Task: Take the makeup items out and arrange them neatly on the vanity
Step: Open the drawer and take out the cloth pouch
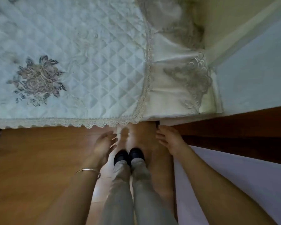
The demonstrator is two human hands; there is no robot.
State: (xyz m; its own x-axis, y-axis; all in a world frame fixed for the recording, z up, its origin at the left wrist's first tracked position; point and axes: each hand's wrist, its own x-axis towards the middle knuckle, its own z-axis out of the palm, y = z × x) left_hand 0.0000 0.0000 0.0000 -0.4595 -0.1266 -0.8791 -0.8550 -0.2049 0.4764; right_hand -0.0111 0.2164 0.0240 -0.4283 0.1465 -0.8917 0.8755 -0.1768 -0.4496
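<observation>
looking down i see the left hand (104, 144) at the wooden surface's (31, 159) right edge, fingers loosely spread, empty; dark shoes (128, 155) between; right hand (169, 140) likewise relaxed, empty. makeup items: cannot tell where.

The person stands on a narrow strip of floor (154, 143), both shoes (129, 155) side by side on it, toes toward the bed; the quilted cover (88, 54) lies over the bed ahead and to the left, its lace edge overhanging the near side; round the corner, to the right, the bed skirt (177, 75) hangs down; a wooden surface (31, 168) lies left of the legs, running up to the bed; a wooden board (234, 127) lies to the right, a flat panel (234, 184) nearer than it; the left hand (104, 143) hangs over the wooden surface's inner edge, a bangle (88, 172) on its wrist; the right hand (170, 140) is at the board's end, whether touching I cannot tell.
</observation>
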